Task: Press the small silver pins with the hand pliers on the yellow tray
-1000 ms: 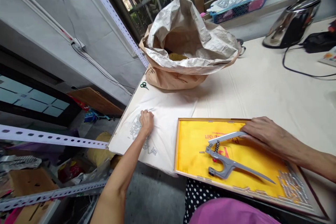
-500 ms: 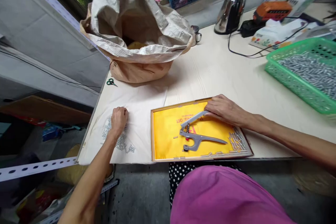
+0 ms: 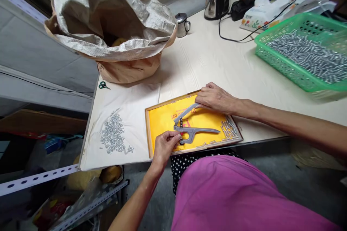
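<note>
Left hand (image 3: 164, 148), in the head view, is now meeting the lower head of the pliers (image 3: 203, 130), having left the pile of metal pins (image 3: 112, 131). Its forearm is angling up from the table's near edge; thumb and index finger are pinching together, though from here I cannot tell whether they are holding a pin. Right hand (image 3: 214, 98) is gripping the upper handle, as before. Pliers are staying over the yellow-bottomed tray (image 3: 147, 124), handles spread. The pile is now showing uncovered.
</note>
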Demonstrator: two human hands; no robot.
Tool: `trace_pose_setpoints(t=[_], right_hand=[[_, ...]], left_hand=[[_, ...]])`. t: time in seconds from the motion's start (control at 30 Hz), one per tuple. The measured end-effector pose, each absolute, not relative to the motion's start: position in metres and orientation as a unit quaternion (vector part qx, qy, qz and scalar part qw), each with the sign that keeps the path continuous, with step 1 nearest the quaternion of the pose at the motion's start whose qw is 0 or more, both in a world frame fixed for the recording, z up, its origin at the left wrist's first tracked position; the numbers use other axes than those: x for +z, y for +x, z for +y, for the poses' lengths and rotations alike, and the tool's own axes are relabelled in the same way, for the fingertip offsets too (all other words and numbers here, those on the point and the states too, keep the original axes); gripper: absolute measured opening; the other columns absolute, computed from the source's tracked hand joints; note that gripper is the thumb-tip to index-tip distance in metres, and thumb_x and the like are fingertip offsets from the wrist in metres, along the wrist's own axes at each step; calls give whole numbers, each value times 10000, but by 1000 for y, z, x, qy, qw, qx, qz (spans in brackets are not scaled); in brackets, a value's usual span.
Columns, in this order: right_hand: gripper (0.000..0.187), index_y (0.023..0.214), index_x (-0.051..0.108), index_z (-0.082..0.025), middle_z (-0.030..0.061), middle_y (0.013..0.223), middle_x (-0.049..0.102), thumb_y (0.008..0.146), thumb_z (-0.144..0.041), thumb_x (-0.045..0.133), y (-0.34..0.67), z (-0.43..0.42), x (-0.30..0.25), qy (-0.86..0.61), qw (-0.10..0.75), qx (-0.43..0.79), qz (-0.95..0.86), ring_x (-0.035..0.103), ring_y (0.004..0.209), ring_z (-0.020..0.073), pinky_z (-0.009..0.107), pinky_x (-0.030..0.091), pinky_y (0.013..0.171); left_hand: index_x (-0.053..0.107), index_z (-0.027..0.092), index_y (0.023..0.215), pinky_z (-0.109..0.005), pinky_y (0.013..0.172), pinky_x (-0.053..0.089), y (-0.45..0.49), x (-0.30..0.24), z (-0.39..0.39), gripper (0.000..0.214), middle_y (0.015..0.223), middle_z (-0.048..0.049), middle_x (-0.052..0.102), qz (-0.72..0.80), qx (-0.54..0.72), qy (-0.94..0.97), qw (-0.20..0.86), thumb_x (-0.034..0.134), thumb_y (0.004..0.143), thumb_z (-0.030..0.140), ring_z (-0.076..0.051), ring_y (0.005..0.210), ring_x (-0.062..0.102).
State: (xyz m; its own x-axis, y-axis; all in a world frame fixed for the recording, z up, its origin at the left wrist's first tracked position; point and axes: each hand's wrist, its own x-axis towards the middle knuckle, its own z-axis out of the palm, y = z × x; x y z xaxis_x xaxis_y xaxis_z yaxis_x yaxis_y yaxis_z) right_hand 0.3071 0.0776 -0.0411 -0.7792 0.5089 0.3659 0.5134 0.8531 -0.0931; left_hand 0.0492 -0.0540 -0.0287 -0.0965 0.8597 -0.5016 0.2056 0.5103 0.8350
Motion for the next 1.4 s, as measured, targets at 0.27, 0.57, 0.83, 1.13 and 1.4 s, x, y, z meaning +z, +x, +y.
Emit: trace_pose_setpoints(t=[0.27,0.57,0.83,1.13,1.4], right_hand=[[410,792,569,-201,25,737,630,1058,-332,287,309,76,-46,-281,207,-12,-937,425,708,175,334,254,753],[404,816,580,-201,32,764,646,1055,-374,303,307,76,-55,-286,202,-6,-937,432,726,182,350,241,761],[410,1051,589,-191,62,925,668,1034,-487,305,307,64,-68,-301,200,65,-930,484,839,214,365,242,783],[949,1407,427,-113,157,1113,607,802,-843,397,303,18,-52,-316,138,87,-934,470,921,290,419,294,814],[899,1431,377,-62,196,1228,582,802,-677,561,300,2,-49,-347,109,120,-924,483,1008,317,444,339,846]], left_hand=[[747,130,795,-231,566,441,49,-34,-56,359,696,-45,713,710,245,439,493,757,665,464,-139,608,605],[734,153,709,-246,624,459,48,-40,-53,227,737,-43,684,700,179,544,426,706,719,379,-151,664,616],[709,148,709,-245,566,455,47,-37,-56,221,724,-25,638,706,151,535,438,679,746,364,-125,564,579],[721,175,671,-255,621,456,43,-34,-61,185,726,-34,649,704,152,569,397,696,731,348,-154,670,603],[732,178,672,-258,637,450,45,-32,-61,145,719,-30,654,699,158,578,389,710,738,305,-154,679,614]])
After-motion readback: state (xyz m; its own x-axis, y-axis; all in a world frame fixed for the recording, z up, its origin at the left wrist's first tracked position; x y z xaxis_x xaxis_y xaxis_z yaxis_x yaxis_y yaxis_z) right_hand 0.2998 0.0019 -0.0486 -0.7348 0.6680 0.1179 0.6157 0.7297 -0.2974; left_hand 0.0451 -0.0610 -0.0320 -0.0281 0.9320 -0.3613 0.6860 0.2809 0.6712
